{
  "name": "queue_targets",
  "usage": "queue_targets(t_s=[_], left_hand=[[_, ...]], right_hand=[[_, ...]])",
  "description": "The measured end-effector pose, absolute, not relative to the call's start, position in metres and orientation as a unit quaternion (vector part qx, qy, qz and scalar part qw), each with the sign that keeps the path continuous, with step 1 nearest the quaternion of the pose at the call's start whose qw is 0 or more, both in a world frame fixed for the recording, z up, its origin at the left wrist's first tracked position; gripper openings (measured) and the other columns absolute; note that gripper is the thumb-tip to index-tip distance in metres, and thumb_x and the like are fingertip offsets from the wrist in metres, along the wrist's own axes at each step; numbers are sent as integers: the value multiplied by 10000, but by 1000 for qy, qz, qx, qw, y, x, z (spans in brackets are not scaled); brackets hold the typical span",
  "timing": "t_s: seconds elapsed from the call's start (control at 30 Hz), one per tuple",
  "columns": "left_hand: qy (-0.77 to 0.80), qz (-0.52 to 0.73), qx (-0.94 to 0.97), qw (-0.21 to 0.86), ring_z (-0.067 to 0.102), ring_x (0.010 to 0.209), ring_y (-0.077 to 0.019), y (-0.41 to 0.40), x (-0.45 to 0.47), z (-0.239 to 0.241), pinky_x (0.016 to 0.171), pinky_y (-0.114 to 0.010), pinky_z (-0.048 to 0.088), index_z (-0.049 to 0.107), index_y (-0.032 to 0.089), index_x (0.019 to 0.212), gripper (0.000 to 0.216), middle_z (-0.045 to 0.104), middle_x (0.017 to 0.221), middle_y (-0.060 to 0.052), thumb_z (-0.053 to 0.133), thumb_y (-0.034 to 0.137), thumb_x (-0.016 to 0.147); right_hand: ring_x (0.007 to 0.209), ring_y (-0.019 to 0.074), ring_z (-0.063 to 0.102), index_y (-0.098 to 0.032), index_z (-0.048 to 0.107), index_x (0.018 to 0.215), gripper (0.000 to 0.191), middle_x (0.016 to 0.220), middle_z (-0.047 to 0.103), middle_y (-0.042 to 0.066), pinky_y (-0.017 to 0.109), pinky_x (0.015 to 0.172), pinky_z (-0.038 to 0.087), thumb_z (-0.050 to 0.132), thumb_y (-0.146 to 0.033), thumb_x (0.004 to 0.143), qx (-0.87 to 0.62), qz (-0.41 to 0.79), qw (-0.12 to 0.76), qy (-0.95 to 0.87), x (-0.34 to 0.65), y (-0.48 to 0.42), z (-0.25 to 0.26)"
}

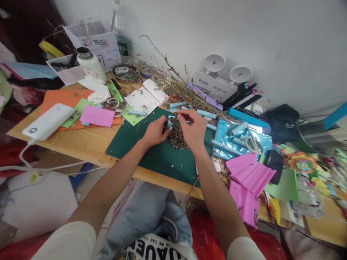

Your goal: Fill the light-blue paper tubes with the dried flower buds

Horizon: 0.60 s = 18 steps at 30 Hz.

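My left hand (155, 132) is closed on a small light-blue paper roll (170, 123) above a dark green sheet (159, 157). My right hand (193, 127) pinches a thin dried stem at the roll's top end. Just under both hands lies a heap of dried brown bits (177, 136) on the green sheet. More light-blue paper rolls (207, 115) lie behind my right hand. A bundle of long dried twigs (173, 81) stretches back and left from my fingers.
A white power bank (48, 121) with its cable sits at the left table edge, near orange paper (61, 98) and a pink sheet (97, 116). Folded pink paper fans (249, 173), scissors (253, 143) and markers (244, 94) crowd the right. A white bottle (90, 64) stands at the back left.
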<state>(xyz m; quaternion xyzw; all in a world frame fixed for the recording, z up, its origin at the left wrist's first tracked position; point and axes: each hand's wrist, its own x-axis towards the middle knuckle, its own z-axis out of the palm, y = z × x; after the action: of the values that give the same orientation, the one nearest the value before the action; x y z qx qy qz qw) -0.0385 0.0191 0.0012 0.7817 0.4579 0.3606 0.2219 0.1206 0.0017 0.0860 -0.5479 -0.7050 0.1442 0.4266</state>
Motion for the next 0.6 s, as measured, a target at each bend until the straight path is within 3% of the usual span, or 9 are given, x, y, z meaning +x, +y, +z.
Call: queue_targets(t_s=[0.17, 0.37, 0.6], left_hand=[[452, 364, 784, 220, 638, 763, -181, 20, -39, 0, 687, -303, 503, 442, 214, 971, 183, 633, 936, -62, 547, 322, 867], [459, 363, 784, 209, 630, 778, -191, 20, -39, 2, 674, -299, 502, 448, 215, 943, 150, 612, 901, -58, 539, 297, 857], [451, 368, 784, 216, 633, 755, -181, 20, -39, 0, 663, -293, 502, 439, 215, 952, 171, 613, 902, -54, 543, 311, 857]], right_hand=[[969, 192, 646, -210, 715, 933, 177, 1011, 700, 61, 328, 840, 552, 542, -241, 914, -529, 159, 394, -734, 118, 2, 75], [961, 222, 629, -216, 722, 990, 158, 1005, 663, 71, 369, 857, 541, 646, -276, 865, -525, 145, 385, -745, 120, -1, 69], [911, 226, 615, -179, 719, 997, 270, 974, 654, 99, 370, 862, 488, 454, -186, 946, -515, 117, 321, -786, 119, 0, 83]])
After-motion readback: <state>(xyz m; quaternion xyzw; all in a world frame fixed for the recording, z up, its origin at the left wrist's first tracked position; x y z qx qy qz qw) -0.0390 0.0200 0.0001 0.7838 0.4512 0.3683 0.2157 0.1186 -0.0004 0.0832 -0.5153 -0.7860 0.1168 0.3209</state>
